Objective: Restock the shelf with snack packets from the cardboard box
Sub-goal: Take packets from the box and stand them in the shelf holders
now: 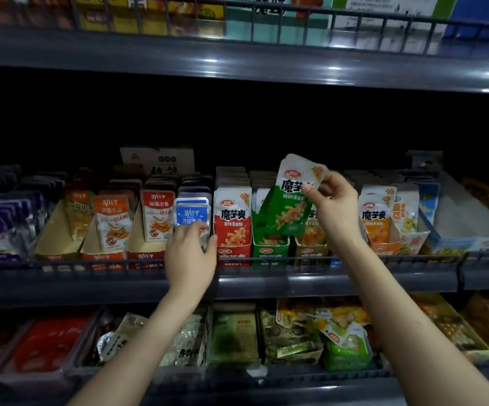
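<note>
Head view. The right hand (334,206), right of centre in the frame, holds a green snack packet (291,197) by its right edge. The grip is a pinch: thumb and fingertips (310,189) are pressed together on the packet's upper white part, and the remaining fingers curl behind them. The packet's printed face is turned to the camera. Its long axis runs nearly vertical, the white top end pointing to the upper frame and leaning slightly right, the green bottom end pointing down. That lower end hangs in front of the green display carton (269,247) on the middle shelf (266,281); whether it touches the packets standing there cannot be told.

The left hand (190,253), just left of centre, reaches over the shelf's front rail to a stack of blue packets (192,213). Its grip is partly closed: the fingers curl onto the front face of the foremost packet and the thumb lies at the stack's right edge. The blue packets stand upright, faces forward.

Between the two hands stands a row of red packets (233,218), upright in its carton. Orange packets (376,218) stand to the right of the right hand. The upper shelf (237,63) crosses the top of the frame, and a lower shelf (266,376) of mixed packets fills the bottom, behind both forearms.
</note>
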Available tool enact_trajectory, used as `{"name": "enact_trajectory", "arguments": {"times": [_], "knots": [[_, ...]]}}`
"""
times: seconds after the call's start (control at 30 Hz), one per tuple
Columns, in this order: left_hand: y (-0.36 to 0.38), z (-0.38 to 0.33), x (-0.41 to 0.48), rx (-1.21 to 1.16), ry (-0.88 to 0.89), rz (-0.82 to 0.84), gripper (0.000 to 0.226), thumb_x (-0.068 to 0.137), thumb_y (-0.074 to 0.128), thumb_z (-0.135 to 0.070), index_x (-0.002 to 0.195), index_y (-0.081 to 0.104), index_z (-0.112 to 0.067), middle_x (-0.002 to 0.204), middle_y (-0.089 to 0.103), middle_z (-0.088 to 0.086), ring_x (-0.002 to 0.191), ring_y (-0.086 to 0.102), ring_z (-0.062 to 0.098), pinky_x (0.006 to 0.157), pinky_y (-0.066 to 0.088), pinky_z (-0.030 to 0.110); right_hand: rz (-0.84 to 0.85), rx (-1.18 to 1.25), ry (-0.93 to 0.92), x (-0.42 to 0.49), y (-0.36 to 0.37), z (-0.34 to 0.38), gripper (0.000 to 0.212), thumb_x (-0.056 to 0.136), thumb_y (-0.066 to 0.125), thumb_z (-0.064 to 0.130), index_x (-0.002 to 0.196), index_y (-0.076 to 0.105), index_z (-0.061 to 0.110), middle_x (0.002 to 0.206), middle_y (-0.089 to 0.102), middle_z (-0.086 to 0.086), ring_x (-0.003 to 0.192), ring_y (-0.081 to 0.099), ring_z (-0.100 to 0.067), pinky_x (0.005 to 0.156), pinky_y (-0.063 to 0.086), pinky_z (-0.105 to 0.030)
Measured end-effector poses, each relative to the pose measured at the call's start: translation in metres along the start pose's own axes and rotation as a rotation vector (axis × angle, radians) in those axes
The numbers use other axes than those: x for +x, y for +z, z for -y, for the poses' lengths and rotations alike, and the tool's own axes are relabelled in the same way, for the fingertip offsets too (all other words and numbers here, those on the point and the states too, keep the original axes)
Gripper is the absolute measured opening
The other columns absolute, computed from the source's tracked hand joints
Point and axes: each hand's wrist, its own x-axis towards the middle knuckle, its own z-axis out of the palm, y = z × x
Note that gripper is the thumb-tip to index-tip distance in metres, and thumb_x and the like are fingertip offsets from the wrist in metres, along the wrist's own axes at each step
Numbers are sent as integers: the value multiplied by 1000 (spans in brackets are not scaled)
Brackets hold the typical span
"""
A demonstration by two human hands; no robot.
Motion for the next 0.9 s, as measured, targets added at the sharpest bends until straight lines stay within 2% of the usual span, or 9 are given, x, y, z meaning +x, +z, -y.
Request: {"name": "enact_trajectory", "arguments": {"times": [0.07,0.2,0.23,0.3,0.37,0.5,0.7,0.8,0.9], "knots": [[5,6,1,93,-6,-11,36,88,64,-27,118,61,-7,112,60,13,103,55,30,84,45,39,-6,-21,-1,4,9,-9,12,91,62,9,100,60,16,96,67,4,92,64,-7,73,52,-17],[18,15,-1,185,-30,7,43,84,69,-33,116,62,-5,107,60,15,98,57,32,82,44,41,-42,-34,-23,4,24,-18,11,91,62,11,103,62,11,95,68,-1,87,64,-10,65,50,-14],[20,16,-1,198,-33,12,44,84,69,-34,117,62,-5,106,61,15,99,57,32,83,43,41,-49,-35,-14,4,27,-20,10,91,62,12,102,62,12,96,68,-1,89,65,-12,68,54,-20],[23,18,-2,210,-43,16,46,84,68,-35,119,62,-6,106,61,14,100,56,32,86,41,42,-68,-113,-24,5,31,-22,8,90,64,17,96,61,21,94,69,3,88,66,-15,77,57,-40],[25,20,-3,213,-47,12,45,84,68,-36,117,63,-6,105,62,14,101,56,32,88,40,42,-128,-243,-82,6,31,-22,7,89,65,23,93,60,24,89,69,6,81,66,-17,76,53,-52],[29,24,-3,199,-24,-9,41,82,71,-33,113,67,-7,101,64,14,97,57,33,85,40,42,-166,-384,-171,10,26,-20,12,89,65,23,96,61,14,85,67,1,78,63,-23,71,51,-53],[31,24,-5,147,-6,-17,40,84,69,-37,117,67,-15,100,65,10,98,57,31,87,37,42,-28,-323,-49,14,33,-28,7,91,63,23,95,58,19,83,62,10,80,62,-12,72,53,-43],[31,23,-6,117,-7,-19,40,84,68,-38,118,67,-17,101,65,9,99,56,29,88,36,42,-22,-243,-18,14,35,-30,9,92,62,21,100,57,18,88,63,8,87,63,-16,78,55,-47],[32,23,-6,99,-21,-21,40,85,67,-38,119,67,-18,102,65,8,100,55,28,90,35,42,37,-287,26,13,31,-38,13,91,63,25,101,59,18,90,66,4,87,66,-18,76,56,-48]]}}
